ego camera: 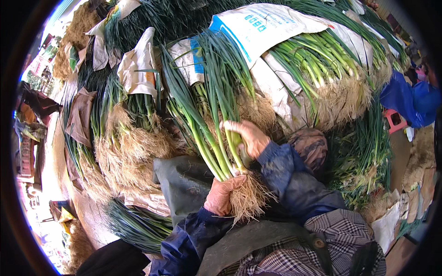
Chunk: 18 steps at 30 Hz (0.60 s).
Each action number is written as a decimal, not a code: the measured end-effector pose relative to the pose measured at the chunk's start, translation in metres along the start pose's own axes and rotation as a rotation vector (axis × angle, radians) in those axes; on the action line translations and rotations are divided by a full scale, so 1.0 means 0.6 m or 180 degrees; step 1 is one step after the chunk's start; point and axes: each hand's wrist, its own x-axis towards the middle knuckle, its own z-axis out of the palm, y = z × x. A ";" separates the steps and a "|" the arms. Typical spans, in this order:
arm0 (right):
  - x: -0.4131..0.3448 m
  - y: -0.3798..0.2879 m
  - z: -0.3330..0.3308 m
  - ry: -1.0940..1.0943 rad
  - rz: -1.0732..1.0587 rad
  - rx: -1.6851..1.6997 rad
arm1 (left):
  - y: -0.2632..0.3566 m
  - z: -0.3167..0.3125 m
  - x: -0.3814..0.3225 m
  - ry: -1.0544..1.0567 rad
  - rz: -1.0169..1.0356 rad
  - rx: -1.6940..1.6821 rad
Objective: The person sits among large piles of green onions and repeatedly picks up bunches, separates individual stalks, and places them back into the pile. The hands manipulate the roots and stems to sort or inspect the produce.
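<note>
My left hand (224, 196) is closed round the base of several green onions (212, 155), just above their long pale roots (250, 200). The stalks lean up and to the left, over a dark apron. My right hand (249, 136) is at the rightmost stalk, a little above the roots, with its fingers curled around pale green leaf matter. Part of the right palm is hidden, and the fingers are slightly blurred.
Bundles of green onions with bushy roots (138, 162) lie ahead, partly under a white woven sack (269, 26). More green onions (138, 224) lie at the lower left. Trimmed leaves (359, 172) are heaped at the right, near a red plastic stool (394, 120) and blue sheeting (411, 98).
</note>
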 end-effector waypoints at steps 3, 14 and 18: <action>0.016 0.007 0.011 0.0254 -0.0251 0.0245 | -0.007 0.005 0.003 0.0122 0.0251 -0.0117; -0.086 0.054 0.005 0.0563 -0.1280 0.0448 | -0.016 -0.017 0.025 0.0179 -0.0006 -0.0396; -0.071 0.025 -0.005 -0.0382 -0.0549 0.0934 | -0.002 -0.014 0.027 0.0002 0.0060 -0.0472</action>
